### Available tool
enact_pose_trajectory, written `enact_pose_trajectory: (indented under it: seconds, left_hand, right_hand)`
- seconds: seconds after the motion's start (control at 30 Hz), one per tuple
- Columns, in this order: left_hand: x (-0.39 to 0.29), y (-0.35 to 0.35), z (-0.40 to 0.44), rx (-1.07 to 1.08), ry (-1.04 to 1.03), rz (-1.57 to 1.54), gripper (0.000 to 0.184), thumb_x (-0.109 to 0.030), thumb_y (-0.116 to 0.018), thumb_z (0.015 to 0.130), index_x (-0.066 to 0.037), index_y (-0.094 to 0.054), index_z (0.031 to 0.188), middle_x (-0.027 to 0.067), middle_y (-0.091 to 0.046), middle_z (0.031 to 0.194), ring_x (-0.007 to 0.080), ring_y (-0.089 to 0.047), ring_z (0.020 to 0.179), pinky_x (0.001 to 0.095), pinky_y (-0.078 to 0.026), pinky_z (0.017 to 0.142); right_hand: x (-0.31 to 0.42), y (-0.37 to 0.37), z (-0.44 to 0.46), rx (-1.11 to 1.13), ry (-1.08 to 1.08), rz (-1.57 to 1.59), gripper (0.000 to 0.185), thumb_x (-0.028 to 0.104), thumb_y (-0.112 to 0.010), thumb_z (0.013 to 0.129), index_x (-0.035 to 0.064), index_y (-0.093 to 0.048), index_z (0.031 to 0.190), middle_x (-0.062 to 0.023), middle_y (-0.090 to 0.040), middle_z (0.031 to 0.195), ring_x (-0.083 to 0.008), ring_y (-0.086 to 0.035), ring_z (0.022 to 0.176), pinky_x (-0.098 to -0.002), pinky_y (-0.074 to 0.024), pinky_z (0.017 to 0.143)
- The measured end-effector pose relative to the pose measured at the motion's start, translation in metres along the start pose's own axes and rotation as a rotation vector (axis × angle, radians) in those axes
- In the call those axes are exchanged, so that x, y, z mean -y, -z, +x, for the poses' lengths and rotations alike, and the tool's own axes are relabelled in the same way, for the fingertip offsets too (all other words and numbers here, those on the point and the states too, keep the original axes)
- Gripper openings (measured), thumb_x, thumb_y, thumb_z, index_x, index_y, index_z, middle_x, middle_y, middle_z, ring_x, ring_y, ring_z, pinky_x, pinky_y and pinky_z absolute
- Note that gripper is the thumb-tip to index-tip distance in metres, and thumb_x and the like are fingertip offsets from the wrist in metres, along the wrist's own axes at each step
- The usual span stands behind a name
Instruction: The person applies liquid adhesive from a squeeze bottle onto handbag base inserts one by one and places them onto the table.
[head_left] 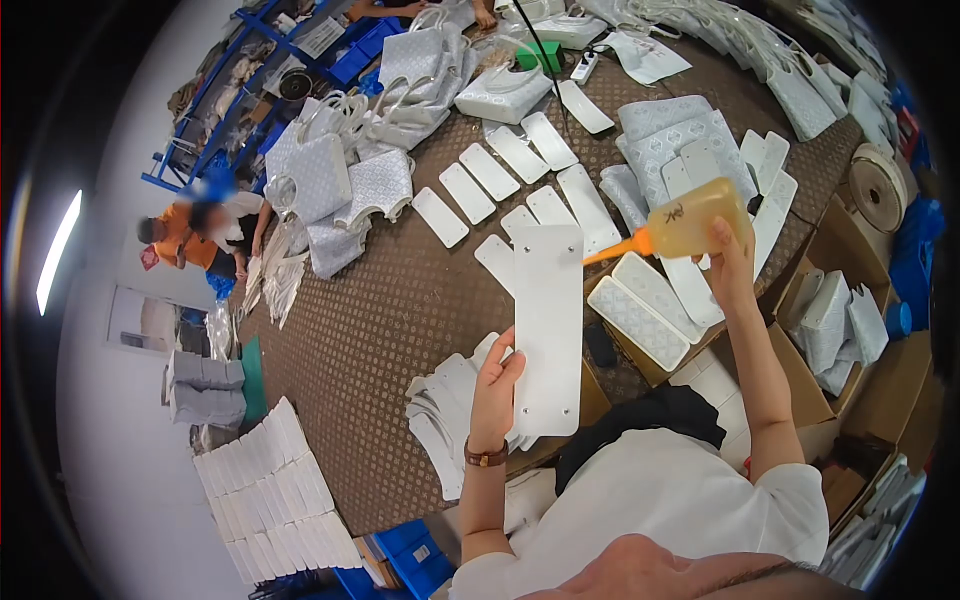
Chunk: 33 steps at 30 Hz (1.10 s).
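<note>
My left hand (pixel 495 385) grips a long white panel (pixel 548 330) by its left edge; metal studs show near its corners. In my right hand (pixel 728 250) is a squeeze bottle (pixel 692 220) of yellowish liquid, tilted so that its orange nozzle (pixel 622 246) points left at the panel's upper right edge. Whether the tip touches the panel, I cannot tell. Beyond the panel, several smaller white pieces (pixel 440 217) lie in rows on the brown patterned table (pixel 370 370). A stack of white strips (pixel 440 425) rests left of my left hand.
White patterned bags (pixel 510 92) are piled along the far side. Cardboard boxes (pixel 850 250) holding white pieces stand at the right, near a tape roll (pixel 877 187). Bundled white pieces (pixel 270 490) lie lower left. Other people (pixel 180 235) are at the far left and the top.
</note>
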<state>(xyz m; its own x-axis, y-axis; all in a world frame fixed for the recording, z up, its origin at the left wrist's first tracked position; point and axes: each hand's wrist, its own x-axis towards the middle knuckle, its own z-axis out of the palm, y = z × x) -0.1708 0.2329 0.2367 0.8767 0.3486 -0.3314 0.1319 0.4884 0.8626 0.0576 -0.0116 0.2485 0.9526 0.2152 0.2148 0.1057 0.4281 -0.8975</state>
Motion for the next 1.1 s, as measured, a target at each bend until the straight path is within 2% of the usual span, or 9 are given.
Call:
enact_pose_trajectory:
  seconds: [0.3,0.47,0.57,0.63,0.7,0.83,0.9,0.97,1.1]
  left_hand:
    - [-0.019,-0.019,-0.004,0.053,-0.029,0.01,0.039,-0.005,-0.044,0.095,-0.003,-0.04,0.134,0.009,-0.059,0.116,0.0125,-0.059,0.101,0.0269,-0.049,0.085]
    - [-0.027,-0.023,0.006,0.008,-0.067,0.012,0.038,-0.005,-0.044,0.095,-0.003,-0.041,0.133,0.0089,-0.06,0.114,0.0119,-0.059,0.099,0.0265,-0.049,0.084]
    - [-0.03,-0.026,0.005,0.018,-0.078,0.026,0.038,-0.005,-0.045,0.095,-0.003,-0.041,0.133,0.0087,-0.06,0.113,0.0116,-0.059,0.099,0.0263,-0.049,0.084]
    - [-0.033,-0.029,0.004,0.043,-0.078,0.017,0.038,-0.005,-0.045,0.095,-0.003,-0.041,0.133,0.0083,-0.061,0.112,0.0114,-0.059,0.098,0.0262,-0.049,0.084]
    - [-0.032,-0.03,0.003,0.061,-0.087,0.031,0.038,-0.005,-0.044,0.095,-0.003,-0.041,0.133,0.0082,-0.061,0.112,0.0114,-0.059,0.099,0.0262,-0.048,0.085]
    - [-0.032,-0.03,0.004,0.085,-0.089,0.055,0.038,-0.005,-0.044,0.095,-0.002,-0.041,0.133,0.0077,-0.059,0.114,0.0113,-0.057,0.102,0.026,-0.047,0.086]
    - [-0.033,-0.03,0.005,0.116,-0.091,0.062,0.039,-0.004,-0.044,0.095,-0.002,-0.041,0.133,0.0072,-0.058,0.117,0.011,-0.056,0.105,0.0258,-0.046,0.088]
    - [-0.031,-0.029,0.009,0.105,-0.105,0.068,0.038,-0.005,-0.044,0.095,-0.002,-0.041,0.134,0.007,-0.057,0.119,0.0109,-0.055,0.106,0.0257,-0.045,0.089]
    - [-0.03,-0.03,0.008,0.107,-0.081,0.061,0.038,-0.007,-0.043,0.097,-0.002,-0.04,0.135,0.0063,-0.055,0.123,0.0105,-0.053,0.109,0.0256,-0.044,0.091]
  right_hand:
    - [0.0,-0.001,0.013,-0.003,-0.001,-0.001,0.047,0.035,-0.067,0.082,0.0043,-0.049,0.113,-0.0056,-0.059,0.092,-0.0111,-0.058,0.074,-0.0236,-0.0446,0.052]
    - [-0.023,-0.018,-0.048,0.407,-0.345,-0.063,0.061,0.046,-0.068,0.078,0.0036,-0.049,0.117,-0.0054,-0.059,0.092,-0.0113,-0.059,0.077,-0.0228,-0.046,0.054]
    - [-0.023,-0.024,-0.042,0.272,-0.133,0.028,0.056,0.046,-0.066,0.081,0.0034,-0.05,0.114,-0.0049,-0.06,0.09,-0.0108,-0.059,0.077,-0.022,-0.0456,0.054]
    - [0.004,-0.027,-0.005,0.076,-0.189,0.215,0.049,0.042,-0.064,0.084,0.0036,-0.051,0.112,-0.0047,-0.06,0.089,-0.0106,-0.059,0.077,-0.0216,-0.045,0.054]
    - [0.007,-0.016,0.028,0.006,-0.001,0.164,0.044,0.039,-0.062,0.086,0.0041,-0.052,0.11,-0.0049,-0.06,0.09,-0.0106,-0.058,0.076,-0.0214,-0.0447,0.054]
    - [-0.004,-0.017,0.024,-0.008,-0.032,0.072,0.047,0.04,-0.064,0.084,0.0033,-0.052,0.11,-0.0057,-0.06,0.091,-0.0108,-0.058,0.077,-0.0215,-0.0454,0.055]
    - [-0.007,-0.026,-0.01,0.144,-0.173,0.018,0.049,0.04,-0.067,0.082,0.0027,-0.052,0.109,-0.0064,-0.061,0.091,-0.0113,-0.059,0.075,-0.0221,-0.0464,0.056]
    - [-0.036,-0.022,-0.04,0.371,-0.085,-0.166,0.059,0.048,-0.065,0.081,0.0026,-0.052,0.116,-0.0054,-0.06,0.104,-0.0125,-0.059,0.091,-0.0259,-0.0471,0.067]
    - [-0.014,-0.022,-0.023,0.245,-0.183,0.077,0.055,0.046,-0.064,0.082,0.0043,-0.053,0.115,-0.0048,-0.059,0.107,-0.0122,-0.057,0.093,-0.0269,-0.0466,0.067]
